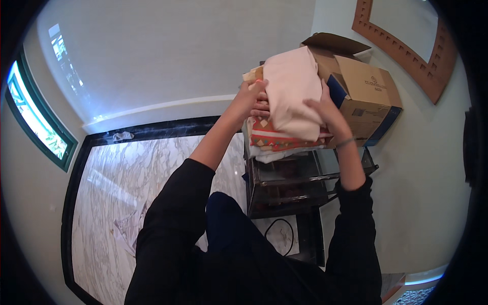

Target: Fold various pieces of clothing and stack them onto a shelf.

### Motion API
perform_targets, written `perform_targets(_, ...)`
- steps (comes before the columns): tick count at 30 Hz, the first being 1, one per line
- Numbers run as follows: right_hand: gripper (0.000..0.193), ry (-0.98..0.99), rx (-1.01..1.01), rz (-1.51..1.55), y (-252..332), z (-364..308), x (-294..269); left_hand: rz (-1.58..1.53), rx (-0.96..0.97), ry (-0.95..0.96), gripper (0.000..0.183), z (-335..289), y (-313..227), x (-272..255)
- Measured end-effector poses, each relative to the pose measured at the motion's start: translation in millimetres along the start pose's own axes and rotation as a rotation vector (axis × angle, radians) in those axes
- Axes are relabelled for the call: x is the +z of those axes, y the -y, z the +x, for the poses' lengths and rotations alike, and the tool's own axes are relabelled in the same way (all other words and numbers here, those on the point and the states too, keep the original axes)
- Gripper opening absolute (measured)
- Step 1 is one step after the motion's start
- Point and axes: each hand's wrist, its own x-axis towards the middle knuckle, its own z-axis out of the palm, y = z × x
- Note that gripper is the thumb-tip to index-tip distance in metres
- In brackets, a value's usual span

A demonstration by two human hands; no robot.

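Note:
A folded pale pink cloth (pixel 294 84) lies on top of a stack of folded fabrics. My left hand (pixel 254 100) is at its left edge, fingers curled against the side of the cloth. At the right edge, my right hand (pixel 328 108) holds the cloth with the thumb across its top and the index finger along its side; the other fingers are partly hidden. Beneath it shows an orange-red patterned cloth (pixel 264 136), with white folded fabric (pixel 274 155) lower down. The stack rests on a dark-framed glass stand (pixel 284 195).
An open cardboard box (pixel 368 91) stands right of the stack against the wall. A wooden frame (pixel 432 84) hangs above it. A black cable (pixel 293 238) loops below the stand. Crumpled white cloth (pixel 127 229) lies on the marble floor (pixel 101 203), and a small rag (pixel 123 136) near the wall.

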Motion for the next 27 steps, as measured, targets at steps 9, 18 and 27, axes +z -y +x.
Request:
perform_targets(9,0.071,-0.034,-0.38,-0.787,111.9,-45.5,3.1,1.379,0.869,-0.437,0.05,140.7,-16.3,28.4)
perform_targets(18,0.08,0.098,-0.373,-0.862,27.2,-54.1,47.6,1.664,0.314,0.096,0.077,181.1,16.0,61.9)
perform_targets(27,0.051,0.32,-0.579,-0.788,38.2,-62.6,27.8,1.697,0.033,0.095,0.055,214.1,12.8,80.6)
